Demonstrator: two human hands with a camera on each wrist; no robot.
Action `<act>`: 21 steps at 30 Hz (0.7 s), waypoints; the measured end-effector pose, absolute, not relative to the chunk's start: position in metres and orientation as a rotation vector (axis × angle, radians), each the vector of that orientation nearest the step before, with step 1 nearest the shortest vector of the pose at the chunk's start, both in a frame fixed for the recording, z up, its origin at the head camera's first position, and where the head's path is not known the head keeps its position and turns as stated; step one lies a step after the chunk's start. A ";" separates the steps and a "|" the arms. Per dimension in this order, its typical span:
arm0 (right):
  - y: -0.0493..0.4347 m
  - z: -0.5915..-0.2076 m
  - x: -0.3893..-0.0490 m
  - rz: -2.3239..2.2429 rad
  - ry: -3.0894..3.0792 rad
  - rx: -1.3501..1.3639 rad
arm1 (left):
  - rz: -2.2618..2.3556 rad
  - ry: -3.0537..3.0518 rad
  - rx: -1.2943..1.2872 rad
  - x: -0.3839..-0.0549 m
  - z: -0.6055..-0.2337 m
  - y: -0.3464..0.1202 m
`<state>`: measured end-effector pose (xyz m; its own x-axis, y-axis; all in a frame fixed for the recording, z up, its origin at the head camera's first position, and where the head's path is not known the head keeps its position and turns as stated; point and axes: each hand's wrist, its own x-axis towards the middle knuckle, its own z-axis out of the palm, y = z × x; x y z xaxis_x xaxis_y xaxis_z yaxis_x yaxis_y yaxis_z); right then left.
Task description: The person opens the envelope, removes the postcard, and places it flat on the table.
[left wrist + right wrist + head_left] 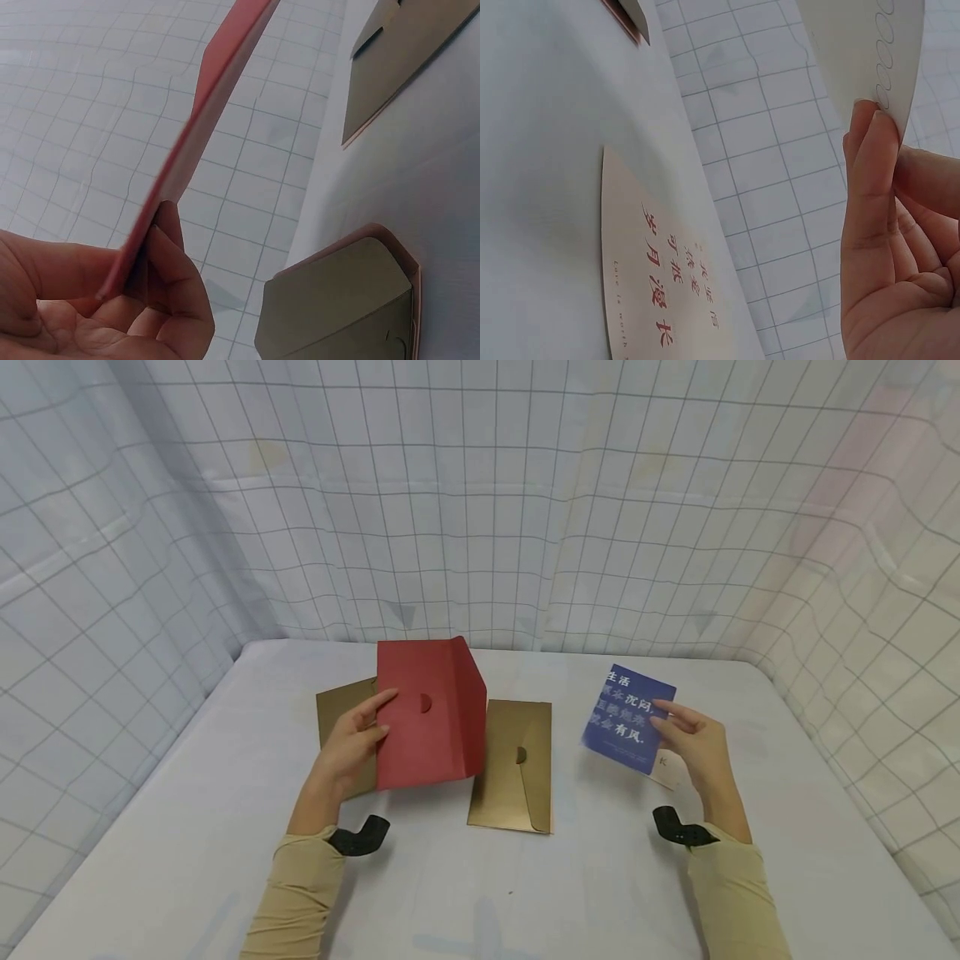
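Note:
My left hand [348, 749] pinches the left edge of a red envelope [408, 743], its flap open toward the right. In the left wrist view the envelope [176, 154] is seen nearly edge-on between thumb and fingers. My right hand [697, 745] pinches a blue card [626, 718] with white Chinese lettering, raised above the table. The card's pale back [862, 45], with a row of printed loops, shows in the right wrist view. Below it lies a cream card [649, 277] with red lettering, mostly hidden in the head view.
A gold envelope [513, 768] with its flap folded over lies mid-table. Another gold envelope [333, 697] lies at left, partly covered by the red envelope and my hand. The white table [510, 910] is bordered by checked curtains [487, 527].

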<state>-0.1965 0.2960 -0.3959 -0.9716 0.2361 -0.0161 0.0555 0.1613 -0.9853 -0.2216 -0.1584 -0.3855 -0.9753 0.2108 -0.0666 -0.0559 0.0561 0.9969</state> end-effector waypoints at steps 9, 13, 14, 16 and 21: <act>0.300 -0.399 -0.198 1.975 -2.230 -0.312 | 2.068 2.101 0.163 -0.222 -0.384 -0.165; 0.301 -0.400 -0.198 1.978 -2.216 -0.306 | 2.080 2.093 0.152 -0.221 -0.382 -0.167; 0.302 -0.401 -0.198 1.978 -2.213 -0.305 | 2.080 2.094 0.150 -0.221 -0.381 -0.168; 0.302 -0.401 -0.198 1.994 -2.200 -0.303 | 2.077 2.099 0.150 -0.221 -0.381 -0.169; 0.303 -0.402 -0.198 2.005 -2.190 -0.307 | 2.069 2.119 0.148 -0.221 -0.382 -0.171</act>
